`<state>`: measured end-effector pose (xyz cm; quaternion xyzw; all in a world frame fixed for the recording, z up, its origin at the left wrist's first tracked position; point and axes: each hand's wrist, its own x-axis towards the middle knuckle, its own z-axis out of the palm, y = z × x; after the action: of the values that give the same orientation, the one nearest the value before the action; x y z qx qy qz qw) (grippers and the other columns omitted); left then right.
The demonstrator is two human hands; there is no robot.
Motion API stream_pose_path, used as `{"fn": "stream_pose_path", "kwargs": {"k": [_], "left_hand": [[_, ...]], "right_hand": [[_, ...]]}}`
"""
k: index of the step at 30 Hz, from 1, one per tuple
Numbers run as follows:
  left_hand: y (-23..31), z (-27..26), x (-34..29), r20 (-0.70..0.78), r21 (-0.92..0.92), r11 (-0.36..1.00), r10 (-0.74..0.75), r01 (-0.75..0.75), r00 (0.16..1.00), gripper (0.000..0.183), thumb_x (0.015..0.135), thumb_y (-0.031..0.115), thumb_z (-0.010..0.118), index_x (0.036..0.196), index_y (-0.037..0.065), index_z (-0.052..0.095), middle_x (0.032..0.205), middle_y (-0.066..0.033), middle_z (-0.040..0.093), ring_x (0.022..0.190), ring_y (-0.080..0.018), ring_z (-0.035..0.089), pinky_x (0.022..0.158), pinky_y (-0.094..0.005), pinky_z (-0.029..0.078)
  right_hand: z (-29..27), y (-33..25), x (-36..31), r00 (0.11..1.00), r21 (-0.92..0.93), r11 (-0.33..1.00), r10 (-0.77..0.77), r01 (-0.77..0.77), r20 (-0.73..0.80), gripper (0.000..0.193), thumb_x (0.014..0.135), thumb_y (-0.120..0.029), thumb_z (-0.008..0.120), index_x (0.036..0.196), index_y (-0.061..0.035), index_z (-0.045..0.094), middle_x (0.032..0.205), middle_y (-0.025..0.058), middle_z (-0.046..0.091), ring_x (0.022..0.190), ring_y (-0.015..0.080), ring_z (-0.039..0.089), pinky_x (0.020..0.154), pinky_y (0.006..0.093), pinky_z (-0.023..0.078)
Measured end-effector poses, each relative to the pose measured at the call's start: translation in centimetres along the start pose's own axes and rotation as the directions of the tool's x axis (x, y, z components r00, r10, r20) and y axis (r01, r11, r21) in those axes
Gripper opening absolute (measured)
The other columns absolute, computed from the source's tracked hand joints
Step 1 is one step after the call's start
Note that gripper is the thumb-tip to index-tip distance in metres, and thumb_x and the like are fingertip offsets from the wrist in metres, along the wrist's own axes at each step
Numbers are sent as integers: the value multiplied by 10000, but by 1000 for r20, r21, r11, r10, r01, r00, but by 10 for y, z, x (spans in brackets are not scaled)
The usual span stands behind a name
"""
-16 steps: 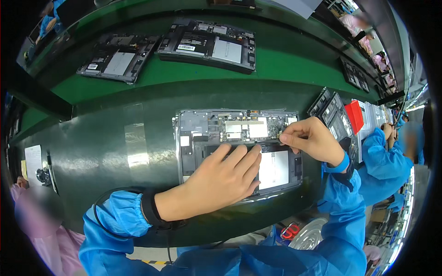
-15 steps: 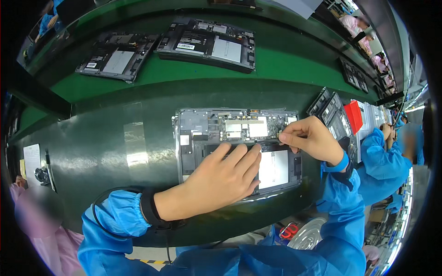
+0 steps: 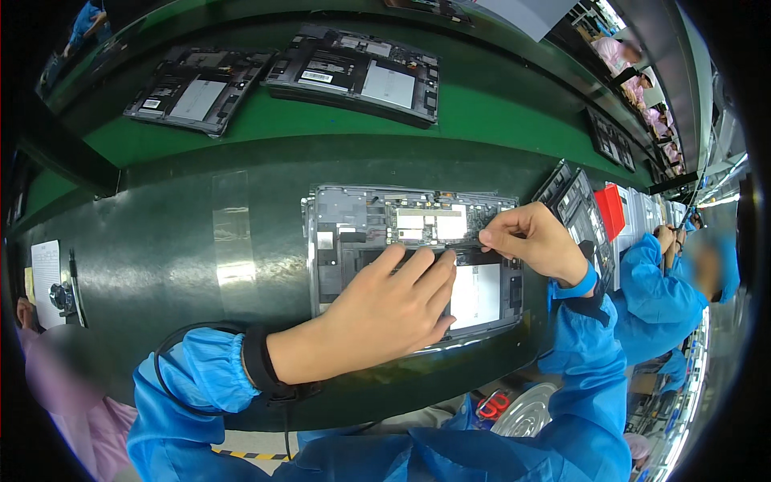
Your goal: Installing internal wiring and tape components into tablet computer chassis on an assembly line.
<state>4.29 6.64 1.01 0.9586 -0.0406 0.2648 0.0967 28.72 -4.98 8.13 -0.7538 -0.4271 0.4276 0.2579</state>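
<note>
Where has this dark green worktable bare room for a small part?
Free: dark green worktable between the slim black pen and clear tape strip. Crowded: right of the open grey device chassis, by the slanted dark devices and red plastic bin.

Head-worn, the wide fisheye view looks down and forward over a glossy dark-green workbench [image 3: 144, 257], with the bare left hand [image 3: 389, 304] and bare right hand [image 3: 540, 243] close below, near mid-view; straight edges bend outward.
</note>
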Motion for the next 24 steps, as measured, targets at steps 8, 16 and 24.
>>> {"fn": "stream_pose_path", "kwargs": {"k": [8, 16, 24], "left_hand": [[0, 6, 5, 16, -22, 1000, -9, 9, 1000, 530, 872, 393, 753, 1208, -14, 705, 1327, -106, 657, 1072, -259, 576, 902, -395, 464], [-1, 13, 10, 18, -97, 994, -41, 42, 999, 520, 872, 370, 761, 1202, -27, 698, 1274, -104, 664, 1081, -260, 571, 907, -393, 458], [-3, 22, 15, -29, -65, 998, -26, 24, 999, 460, 879, 365, 737, 1112, -31, 725, 1198, -88, 678, 1051, -224, 555, 889, -370, 450]], "right_hand": [[-5, 15, 2, 946, -279, 929, -289, 241, -144, 250, 1033, -217, 674, 985, 25, 720, 742, 88, 694, 638, 161, 575, 617, 308, 468], [27, 11, 16, 868, -560, 791, -437, 246, -237, 410, 812, -285, 852, 1058, -54, 620, 897, 90, 678, 819, 265, 630, 838, 384, 448], [31, 13, 19, 774, -562, 753, -566, 343, -286, 302, 730, -139, 850, 976, -74, 687, 858, 39, 694, 744, 210, 613, 752, 348, 430]]}}
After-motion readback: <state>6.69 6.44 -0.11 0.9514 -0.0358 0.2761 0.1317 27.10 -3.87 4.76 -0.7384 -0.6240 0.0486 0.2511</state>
